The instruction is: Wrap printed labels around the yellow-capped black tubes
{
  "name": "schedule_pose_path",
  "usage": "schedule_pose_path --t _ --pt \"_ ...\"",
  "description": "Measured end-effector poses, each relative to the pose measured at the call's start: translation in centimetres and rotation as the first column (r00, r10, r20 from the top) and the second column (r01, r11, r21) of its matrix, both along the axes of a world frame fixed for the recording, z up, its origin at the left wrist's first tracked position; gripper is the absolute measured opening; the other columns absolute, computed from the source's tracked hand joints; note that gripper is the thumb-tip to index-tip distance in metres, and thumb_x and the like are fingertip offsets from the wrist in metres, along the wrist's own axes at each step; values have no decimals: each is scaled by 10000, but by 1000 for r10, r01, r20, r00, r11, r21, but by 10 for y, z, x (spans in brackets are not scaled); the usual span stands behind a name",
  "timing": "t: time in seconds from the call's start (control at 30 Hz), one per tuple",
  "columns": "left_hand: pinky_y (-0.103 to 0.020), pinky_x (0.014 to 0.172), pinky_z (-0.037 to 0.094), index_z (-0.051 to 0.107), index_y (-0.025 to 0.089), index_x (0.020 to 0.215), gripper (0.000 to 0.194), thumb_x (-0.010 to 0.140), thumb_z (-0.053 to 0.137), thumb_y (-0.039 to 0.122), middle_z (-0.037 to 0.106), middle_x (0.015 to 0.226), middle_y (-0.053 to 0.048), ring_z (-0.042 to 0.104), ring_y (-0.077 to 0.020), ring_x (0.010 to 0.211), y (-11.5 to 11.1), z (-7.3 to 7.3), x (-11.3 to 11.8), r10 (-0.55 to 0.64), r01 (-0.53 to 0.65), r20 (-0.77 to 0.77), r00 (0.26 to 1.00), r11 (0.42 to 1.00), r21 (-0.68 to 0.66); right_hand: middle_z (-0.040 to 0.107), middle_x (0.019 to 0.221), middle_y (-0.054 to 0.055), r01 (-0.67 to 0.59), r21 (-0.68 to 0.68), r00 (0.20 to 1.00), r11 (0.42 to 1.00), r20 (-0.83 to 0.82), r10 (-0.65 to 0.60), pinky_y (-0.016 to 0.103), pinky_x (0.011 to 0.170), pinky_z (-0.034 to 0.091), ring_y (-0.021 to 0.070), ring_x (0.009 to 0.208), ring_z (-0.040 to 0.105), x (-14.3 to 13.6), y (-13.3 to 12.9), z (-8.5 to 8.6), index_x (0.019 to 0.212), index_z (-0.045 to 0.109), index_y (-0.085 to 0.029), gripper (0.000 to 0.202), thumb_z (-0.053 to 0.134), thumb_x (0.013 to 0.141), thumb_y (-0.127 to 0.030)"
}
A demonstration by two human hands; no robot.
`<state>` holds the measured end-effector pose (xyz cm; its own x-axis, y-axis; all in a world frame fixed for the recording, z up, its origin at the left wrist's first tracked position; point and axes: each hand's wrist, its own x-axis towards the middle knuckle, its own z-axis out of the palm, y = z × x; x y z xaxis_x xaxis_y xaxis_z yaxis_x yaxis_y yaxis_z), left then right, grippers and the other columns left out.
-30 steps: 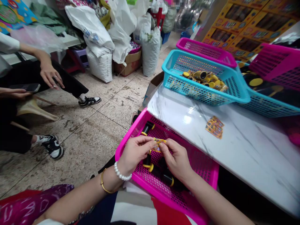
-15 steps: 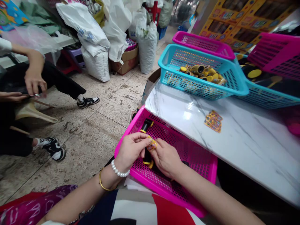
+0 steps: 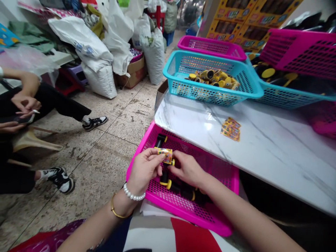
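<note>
Between thumb and fingers, my left hand (image 3: 147, 163) holds a small yellow printed label (image 3: 166, 155) above a pink basket (image 3: 223, 227). My right hand (image 3: 187, 168) is just right of the label, its fingers curled around the yellow-rimmed end of a black piece below; whether it grips that piece is hard to make out. Inside the basket lie several black cylinders with yellow ends (image 3: 164, 178). A small stack of yellow printed labels (image 3: 231, 128) rests on the white marbled table (image 3: 194, 119).
A blue basket (image 3: 212, 94) of yellow cylinders stands on the table, with pink and blue baskets behind and to the right. At the left a seated person (image 3: 26, 101) holds a cigarette. White sacks (image 3: 98, 77) stand on the floor.
The label in my left hand now lies flat and faces up, and my right fingers have come off it. The view has shifted a little. The seated person's hand has moved lower.
</note>
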<state>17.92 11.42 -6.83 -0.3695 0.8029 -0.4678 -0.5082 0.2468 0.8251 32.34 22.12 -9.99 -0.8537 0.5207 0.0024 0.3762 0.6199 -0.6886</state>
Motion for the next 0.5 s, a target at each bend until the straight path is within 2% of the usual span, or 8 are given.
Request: schedule_pose_path --t 0.03,0.1,0.2,0.27,0.33,0.43,0.5 --pt "-140 336 181 605 145 871 285 730 741 352 535 419 55 360 -37 312 1 -1 -1 -6 6 19 1000 1000 -4 636 781 16 77 -99 996 992 -37 -81 306 642 489 157 655 576 5 2 5 966 572 -190 175 611 795 -196" --pt "-143 323 135 592 147 879 261 762 714 346 527 424 57 298 -26 302 2 -3 -2 -7 7 60 998 1000 2 638 792 9 177 -330 964 927 -130 -230 285 598 489 142 637 583 15 6 14 979 566 -200 186 622 811 -256" --pt "-135 326 137 587 146 897 238 775 709 309 522 465 61 306 -22 334 6 -6 -3 11 -14 120 993 1000 26 659 907 35 110 -604 912 789 -253 -321 289 619 521 158 746 624 22 9 26 969 590 -211 220 664 780 -295" --pt "-127 327 137 597 142 911 237 774 716 294 503 481 68 321 -20 352 8 -7 -3 2 -5 156 988 1000 20 666 999 53 34 -674 901 738 -298 -314 298 650 538 173 831 641 21 8 31 956 613 -217 217 676 757 -274" --pt "-120 327 134 603 140 919 245 765 729 283 493 504 72 336 -16 365 9 -8 -2 -10 8 198 980 1000 12 669 1063 63 5 -687 896 727 -319 -308 322 727 547 190 918 644 17 7 33 941 627 -219 207 678 742 -248" --pt "-113 327 143 595 134 900 252 742 750 254 521 569 65 350 -2 378 9 -8 -2 -12 4 264 965 1000 31 688 1019 59 36 -692 898 721 -294 -327 337 772 544 184 900 650 14 8 31 922 630 -216 188 676 741 -233" --pt "-109 330 161 578 129 871 257 723 762 231 563 636 51 354 11 384 10 -8 -3 -8 -12 301 954 998 61 695 919 42 95 -689 899 719 -251 -360 326 739 543 162 800 648 14 10 27 917 623 -213 174 672 752 -235"
